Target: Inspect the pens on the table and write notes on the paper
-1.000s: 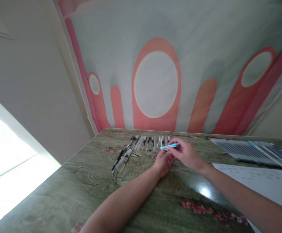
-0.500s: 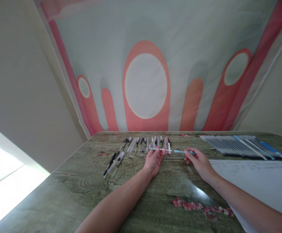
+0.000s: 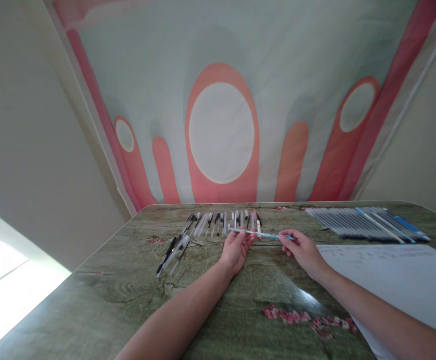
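Just above the table, my left hand (image 3: 236, 252) is closed on a slim white and pale-teal pen part (image 3: 234, 230). My right hand (image 3: 303, 251) pinches a teal pen piece (image 3: 270, 235) with a darker end by the fingers. The two pieces lie in one line and their ends appear to meet between my hands; whether one is inside the other I cannot tell. Behind my left hand is a row of loose pen parts (image 3: 202, 224), clear, white and black. A white and pink pen piece (image 3: 259, 227) lies close to my left fingertips.
More black and clear pen parts (image 3: 175, 252) lie left of my left hand. Many grey pens with a few blue ones (image 3: 334, 223) are lined up at the back right. A white sheet with faint marks (image 3: 398, 280) lies under my right forearm on the wood-patterned table (image 3: 120, 300).
My right hand has moved left toward my left hand. The gap between the two pen pieces has closed. The view has shifted slightly.
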The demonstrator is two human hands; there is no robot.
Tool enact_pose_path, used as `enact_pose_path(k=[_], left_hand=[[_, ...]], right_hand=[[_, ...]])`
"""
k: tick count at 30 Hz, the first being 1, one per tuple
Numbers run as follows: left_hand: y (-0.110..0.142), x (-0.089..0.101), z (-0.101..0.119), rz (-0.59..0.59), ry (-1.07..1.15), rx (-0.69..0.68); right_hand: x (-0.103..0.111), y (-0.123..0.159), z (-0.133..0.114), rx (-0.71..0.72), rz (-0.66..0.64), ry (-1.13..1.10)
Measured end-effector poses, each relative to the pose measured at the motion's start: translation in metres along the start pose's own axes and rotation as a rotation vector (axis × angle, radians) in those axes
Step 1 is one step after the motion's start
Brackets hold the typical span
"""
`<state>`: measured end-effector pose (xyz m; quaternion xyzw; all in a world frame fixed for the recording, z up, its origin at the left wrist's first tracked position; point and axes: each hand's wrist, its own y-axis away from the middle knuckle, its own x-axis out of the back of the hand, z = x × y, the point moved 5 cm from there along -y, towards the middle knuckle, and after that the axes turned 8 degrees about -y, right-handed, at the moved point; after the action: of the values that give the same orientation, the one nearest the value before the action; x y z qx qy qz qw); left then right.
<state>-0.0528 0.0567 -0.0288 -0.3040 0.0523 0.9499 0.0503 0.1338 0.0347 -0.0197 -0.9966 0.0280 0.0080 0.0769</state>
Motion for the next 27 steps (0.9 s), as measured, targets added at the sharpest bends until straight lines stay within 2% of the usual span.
enact_pose_path(k=[8,15,27], left_hand=[[0.006,-0.009,0.001,-0.113,-0.112,-0.007],[0.009,-0.012,0.002,-0.133,-0.178,0.007],[0.010,-0.014,0.004,-0.130,-0.216,0.005]], right_hand=[[-0.009,0.003,0.000,0.024,-0.087,-0.008],[-0.014,0.009,-0.008,0.061,-0.107,0.021],[-0.016,0.010,-0.008,0.090,-0.124,0.049]])
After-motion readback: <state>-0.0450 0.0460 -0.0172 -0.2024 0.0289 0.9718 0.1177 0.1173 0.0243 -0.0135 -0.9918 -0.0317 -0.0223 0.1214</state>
